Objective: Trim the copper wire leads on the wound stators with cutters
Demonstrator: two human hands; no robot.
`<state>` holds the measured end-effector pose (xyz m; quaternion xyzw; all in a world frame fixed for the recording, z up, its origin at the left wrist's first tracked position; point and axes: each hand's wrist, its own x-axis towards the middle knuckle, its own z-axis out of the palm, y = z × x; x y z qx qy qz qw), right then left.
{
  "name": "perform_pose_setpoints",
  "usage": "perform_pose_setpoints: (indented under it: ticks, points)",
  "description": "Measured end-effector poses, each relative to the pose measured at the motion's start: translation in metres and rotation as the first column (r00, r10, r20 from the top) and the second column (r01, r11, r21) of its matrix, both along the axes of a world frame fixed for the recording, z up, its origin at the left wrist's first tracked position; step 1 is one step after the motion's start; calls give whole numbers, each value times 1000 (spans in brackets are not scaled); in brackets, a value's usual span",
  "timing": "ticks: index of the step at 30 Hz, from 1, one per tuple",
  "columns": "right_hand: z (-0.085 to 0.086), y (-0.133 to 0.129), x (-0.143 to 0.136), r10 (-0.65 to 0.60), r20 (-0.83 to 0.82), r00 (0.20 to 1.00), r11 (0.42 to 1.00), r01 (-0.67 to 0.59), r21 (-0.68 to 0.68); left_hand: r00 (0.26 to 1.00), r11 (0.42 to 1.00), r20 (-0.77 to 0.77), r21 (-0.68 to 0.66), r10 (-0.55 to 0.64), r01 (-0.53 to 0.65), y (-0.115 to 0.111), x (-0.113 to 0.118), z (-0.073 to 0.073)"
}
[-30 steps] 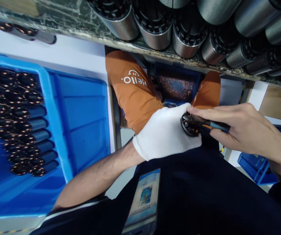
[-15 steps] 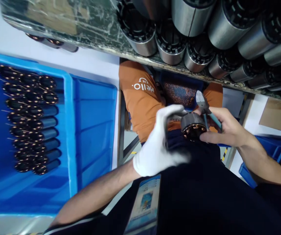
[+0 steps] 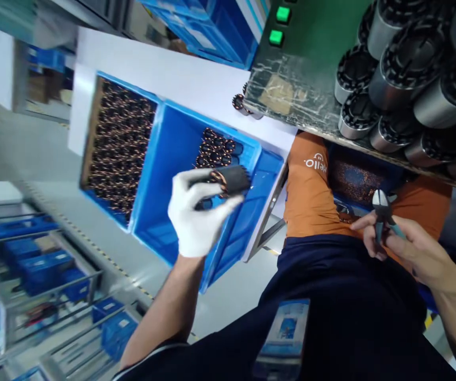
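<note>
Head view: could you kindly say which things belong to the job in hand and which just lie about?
Seemingly in use:
dark cylinder with copper windings, in white-gloved left hand;
metal cutters with teal handles, in right hand;
blue plastic bin of similar cylinders.

Seemingly lying about:
silver metal cylinders with black rims;
blue plastic boxes, lower left.

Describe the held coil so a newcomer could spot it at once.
Find the blue crates. In front of them, the white-gloved left grip holds the coil: dark, copper wire at one end. Unlike the crated coils, it is held.
</note>
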<state>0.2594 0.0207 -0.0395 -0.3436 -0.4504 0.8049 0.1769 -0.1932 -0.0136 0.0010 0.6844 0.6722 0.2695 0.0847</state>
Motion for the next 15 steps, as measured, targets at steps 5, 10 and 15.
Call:
perform_pose_setpoints:
  ticks: [5,10,15]
  points:
    - [-14,-6,1,-49,167,985,999,45,31,899,891,-310,-236,310,-388,-1,-111,-82]
    - [-19,-13,0,12,294,956,999,-24,37,823,763,-457,-379,338,-524,8,-118,-138]
    - [-21,-17,1,7,346,938,1000,-11,9,799,698,-540,-465,264,-544,12,-105,-143]
